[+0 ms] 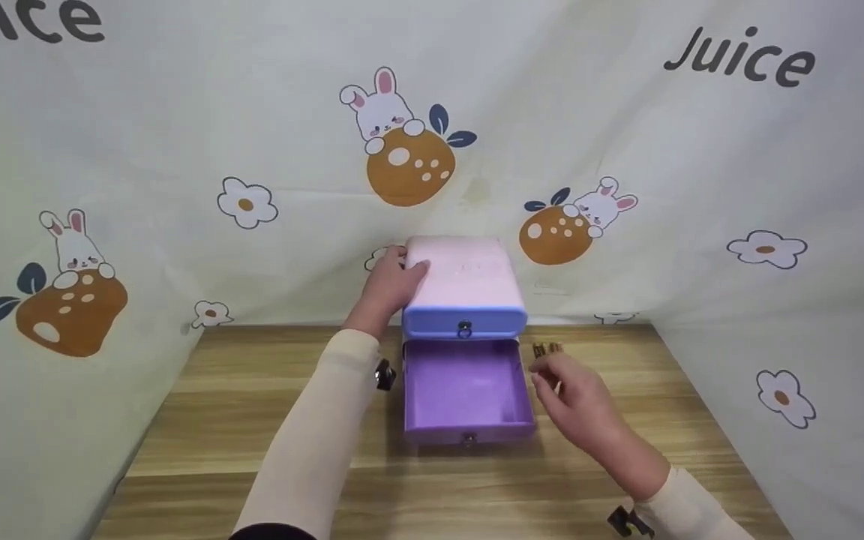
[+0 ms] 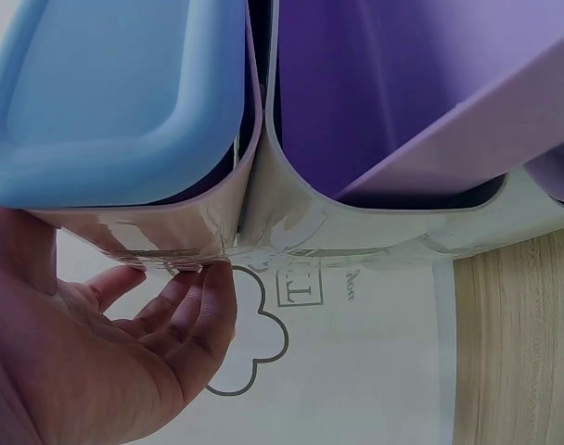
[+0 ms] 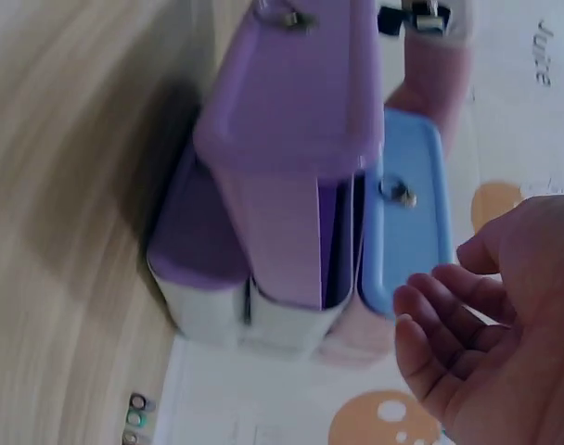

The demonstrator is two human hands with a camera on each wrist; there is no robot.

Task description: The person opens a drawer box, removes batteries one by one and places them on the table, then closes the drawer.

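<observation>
A small drawer cabinet with a pink top (image 1: 462,274) stands at the back of the table. Its upper drawer, with a blue front (image 1: 432,322), is closed. Below it the purple drawer (image 1: 462,382) is pulled far out, its purple floor showing. My left hand (image 1: 393,281) grips the cabinet's upper left edge, thumb on the top and fingers against the side (image 2: 194,315). My right hand (image 1: 578,397) hovers just right of the pulled-out drawer, fingers loosely bent, nothing in them. Another purple drawer front (image 3: 194,227) sits closed at the bottom in the right wrist view.
Several small cylinders with dark and gold sides (image 1: 548,349) stand on the table right of the cabinet, beyond my right hand. A cloth wall (image 1: 297,262) printed with rabbits and flowers rises behind the wooden table (image 1: 252,420). Metal ring pulls (image 1: 465,330) hang on the drawer fronts.
</observation>
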